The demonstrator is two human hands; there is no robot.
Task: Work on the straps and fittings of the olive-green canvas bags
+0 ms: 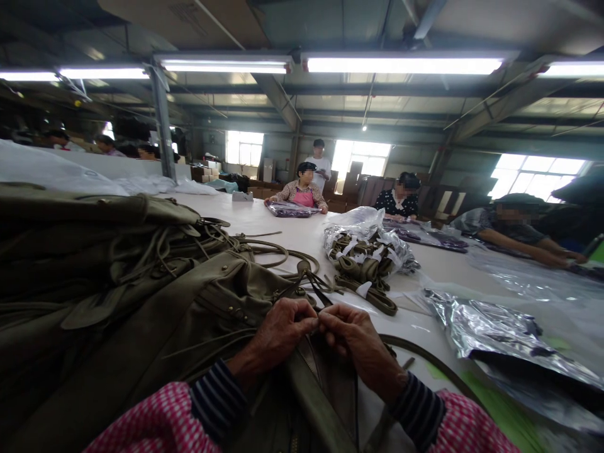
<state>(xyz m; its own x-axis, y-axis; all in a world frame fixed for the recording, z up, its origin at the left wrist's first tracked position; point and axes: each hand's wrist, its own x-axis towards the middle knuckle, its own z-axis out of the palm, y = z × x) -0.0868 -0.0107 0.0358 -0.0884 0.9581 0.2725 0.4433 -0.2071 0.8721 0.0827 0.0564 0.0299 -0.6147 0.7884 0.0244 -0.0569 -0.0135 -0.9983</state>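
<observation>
An olive-green bag with straps, eyelets and thin cords lies in front of me, its zipper edge below my hands. My left hand is closed in a pinch above the bag's edge. Beside it, thumb and fingertips nearly touching the left ones, my right hand is pinched too. What the fingertips hold is too small or hidden to make out. Just beyond the hands a strap end sticks up. More olive bags are heaped on the left.
A clear plastic bag of rolled olive straps stands on the white table. Silver foil packaging lies at the right. Across the table, a person in a pink apron and others handle plastic-wrapped dark packages.
</observation>
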